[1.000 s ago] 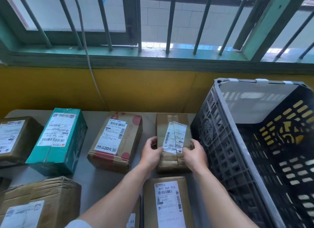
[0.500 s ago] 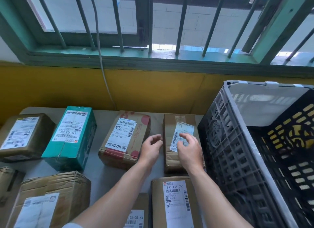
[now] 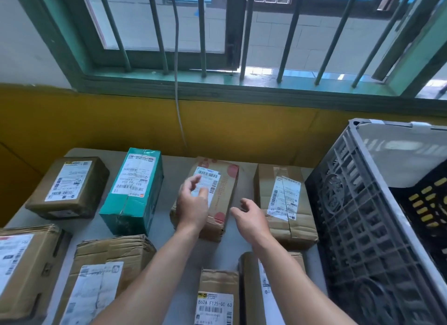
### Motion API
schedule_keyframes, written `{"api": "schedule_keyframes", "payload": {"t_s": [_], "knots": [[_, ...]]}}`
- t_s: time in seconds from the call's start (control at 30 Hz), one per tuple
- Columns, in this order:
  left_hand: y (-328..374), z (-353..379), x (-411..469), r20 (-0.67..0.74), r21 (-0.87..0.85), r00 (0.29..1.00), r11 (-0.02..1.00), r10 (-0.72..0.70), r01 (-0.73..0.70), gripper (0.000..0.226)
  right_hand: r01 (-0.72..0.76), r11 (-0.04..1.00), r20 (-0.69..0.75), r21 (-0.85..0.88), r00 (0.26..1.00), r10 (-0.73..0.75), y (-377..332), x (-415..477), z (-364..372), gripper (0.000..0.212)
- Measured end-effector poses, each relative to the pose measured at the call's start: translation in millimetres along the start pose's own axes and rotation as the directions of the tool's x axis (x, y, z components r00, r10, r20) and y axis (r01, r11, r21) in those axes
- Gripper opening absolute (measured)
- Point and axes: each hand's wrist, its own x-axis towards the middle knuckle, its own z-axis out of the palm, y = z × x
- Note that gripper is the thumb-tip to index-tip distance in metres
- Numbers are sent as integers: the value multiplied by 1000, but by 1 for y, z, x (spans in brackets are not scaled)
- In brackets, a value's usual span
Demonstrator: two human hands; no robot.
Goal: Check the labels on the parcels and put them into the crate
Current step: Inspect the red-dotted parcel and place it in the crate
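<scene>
Head view: my left hand [image 3: 192, 205] hovers loosely open and empty over the red-spotted parcel [image 3: 226, 186] at centre. My right hand [image 3: 251, 219], fingers relaxed, holds nothing, beside the taped brown parcel [image 3: 287, 203]. The crate [image 3: 350, 203] stands at 3 o'clock.

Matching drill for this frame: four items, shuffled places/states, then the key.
Column A
1. teal parcel
2. red-spotted parcel
3. crate
4. right hand

Column B
a. at the right edge of the view
b. open, holding nothing
c. partly covered by the left hand
d. second from left in the back row

Pairs: 1-d, 2-c, 3-a, 4-b
</scene>
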Motion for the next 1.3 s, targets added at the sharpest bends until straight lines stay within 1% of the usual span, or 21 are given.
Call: {"api": "schedule_keyframes", "payload": {"t_s": [0.1, 0.2, 0.23, 0.3, 0.33, 0.4, 0.43, 0.53, 0.7, 0.83, 0.87, 0.93, 0.97, 1.07, 1.1, 1.2, 1.3], "knots": [[-5, -17, 4, -16, 100, 999, 994, -46, 47, 39, -29, 1000, 31, 3, 999, 29, -5, -4, 9, 48], [-13, -29, 10, -19, 220, 997, 972, -80, 82, 63, -41, 999, 56, 12, 998, 41, -8, -8, 20, 43], [-15, -32, 12, -23, 242, 996, 966, -90, 93, 68, -43, 999, 65, 19, 997, 42, -7, -8, 24, 40], [-16, -38, 15, -21, 210, 990, 967, -140, 142, 66, -51, 998, 71, 49, 996, 47, -6, -8, 29, 37], [-18, -41, 16, -5, 169, 981, 966, -195, 193, 64, -56, 997, 68, 59, 996, 52, -5, -9, 31, 37], [-22, -43, 18, 56, 92, 956, 955, -288, 282, 59, -64, 994, 64, 83, 996, 59, -5, -11, 35, 37], [-25, -43, 18, 80, 72, 953, 955, -294, 288, 54, -66, 993, 60, 96, 996, 61, -5, -12, 36, 37], [-27, -44, 15, 99, 3, 952, 957, -289, 290, 42, -50, 988, 35, 145, 998, 46, -5, -15, 35, 37], [-15, -45, 11, 117, -21, 967, 973, -225, 229, 34, 12, 983, -73, 185, 997, 2, -7, -20, 27, 28], [-6, -44, 5, 170, -100, 966, 971, -197, 215, 29, 63, 951, -125, 304, 992, -26, -10, -23, 19, 22], [-4, -44, 2, 183, -119, 965, 971, -186, 209, 29, 82, 935, -146, 345, 989, -33, -10, -25, 16, 25], [-3, -43, -2, 200, -141, 966, 971, -163, 193, 38, 106, 901, -178, 420, 984, -32, -11, -26, 12, 43], [-1, -44, -4, 212, -150, 965, 971, -154, 188, 42, 111, 882, -178, 458, 984, -32, -12, -28, 10, 47], [2, -42, -9, 264, -154, 957, 975, -116, 161, 37, 115, 828, -138, 549, 989, -46, -11, -32, 5, 45], [2, -41, -13, 281, -136, 953, 979, -111, 154, 39, 108, 824, -128, 557, 991, -43, -9, -33, 2, 45], [3, -36, -20, 353, -130, 929, 977, -112, 167, 54, 117, 810, -120, 575, 991, -58, 2, -37, -7, 47], [8, -32, -28, 388, -154, 916, 973, -98, 170, 58, 135, 797, -101, 589, 990, -94, 10, -42, -14, 45]]}}
